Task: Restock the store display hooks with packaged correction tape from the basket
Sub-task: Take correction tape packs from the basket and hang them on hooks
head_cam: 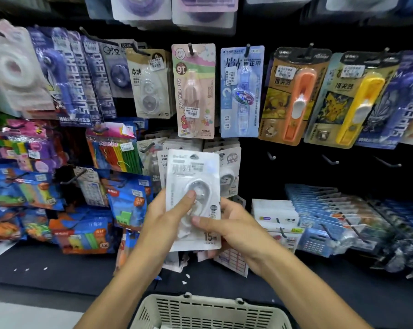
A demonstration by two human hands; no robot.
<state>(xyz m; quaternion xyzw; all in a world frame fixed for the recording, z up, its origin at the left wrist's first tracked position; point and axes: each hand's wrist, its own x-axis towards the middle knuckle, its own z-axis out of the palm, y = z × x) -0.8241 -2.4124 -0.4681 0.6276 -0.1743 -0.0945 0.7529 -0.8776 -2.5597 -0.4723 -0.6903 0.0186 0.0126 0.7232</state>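
A white packaged correction tape point(193, 176) stands upright in front of the display, held by both hands. My left hand point(167, 214) grips its left edge with the thumb on the blister. My right hand point(227, 224) holds the lower right side, thumb across the front. Behind the pack hang more white correction tape packs point(229, 172) on the middle hooks. A cream plastic basket point(208, 312) sits at the bottom edge, below my forearms; its contents are mostly out of view.
Three bare black hooks point(272, 156) point(331, 160) point(390, 163) stick out to the right of the held pack. Above hang a pink pack point(193, 91), a blue pack point(241, 91) and orange and yellow packs point(293, 96). Colourful packets point(82, 210) crowd the left; calculators point(317, 241) lie right.
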